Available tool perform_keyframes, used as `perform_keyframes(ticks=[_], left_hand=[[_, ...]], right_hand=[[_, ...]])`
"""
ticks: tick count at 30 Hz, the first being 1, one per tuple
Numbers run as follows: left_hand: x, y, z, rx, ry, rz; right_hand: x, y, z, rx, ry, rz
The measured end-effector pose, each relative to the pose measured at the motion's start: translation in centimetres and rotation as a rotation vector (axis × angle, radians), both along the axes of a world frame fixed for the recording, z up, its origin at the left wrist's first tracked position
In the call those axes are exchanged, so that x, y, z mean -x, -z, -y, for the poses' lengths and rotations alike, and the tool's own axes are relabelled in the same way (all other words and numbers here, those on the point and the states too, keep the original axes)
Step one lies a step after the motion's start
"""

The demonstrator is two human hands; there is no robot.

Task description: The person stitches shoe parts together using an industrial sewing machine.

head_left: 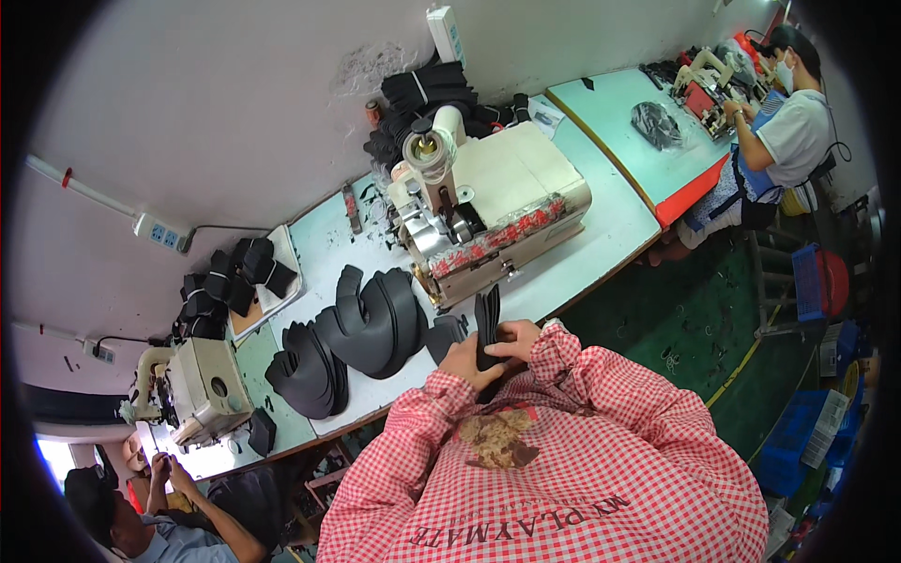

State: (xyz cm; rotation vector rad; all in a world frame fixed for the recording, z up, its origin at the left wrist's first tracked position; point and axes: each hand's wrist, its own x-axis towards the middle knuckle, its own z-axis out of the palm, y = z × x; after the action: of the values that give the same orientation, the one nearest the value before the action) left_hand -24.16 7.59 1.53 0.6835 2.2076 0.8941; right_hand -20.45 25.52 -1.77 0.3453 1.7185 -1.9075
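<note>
Near the table's front edge I hold an upright bundle of thin black flat pieces point(487, 314) between both hands. My left hand point(464, 365) grips its left side. My right hand point(514, 341) closes on the right side, thumb and fingers against the bundle. The bundle's lower end is hidden by my hands and sleeves. Beside my left hand lies a small stack of black pieces point(445, 334). Farther left, two stacks of curved black pieces point(374, 324) rest on the pale table point(324, 272). A cream industrial sewing machine point(526, 174) stands just beyond the bundle.
Tied black bundles point(427, 89) are piled behind the machine. More tied black bundles point(235, 272) sit on a tray at left. One co-worker point(160, 516) works at lower left beside another machine point(208, 389); another co-worker point(784, 131) is at far right. Blue crates point(793, 441) stand on the green floor.
</note>
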Motion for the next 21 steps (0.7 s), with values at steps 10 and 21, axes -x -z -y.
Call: perform_keyframes(ticks=[10, 21], left_hand=[[0.0, 3.2, 1.2, -0.040, -0.060, -0.031], [-0.9, 3.5, 1.6, -0.079, -0.095, -0.071]], right_hand=[[0.6, -0.9, 0.4, -0.046, -0.062, 0.046], [1.1, -0.4, 1.6, -0.433, -0.084, -0.163]])
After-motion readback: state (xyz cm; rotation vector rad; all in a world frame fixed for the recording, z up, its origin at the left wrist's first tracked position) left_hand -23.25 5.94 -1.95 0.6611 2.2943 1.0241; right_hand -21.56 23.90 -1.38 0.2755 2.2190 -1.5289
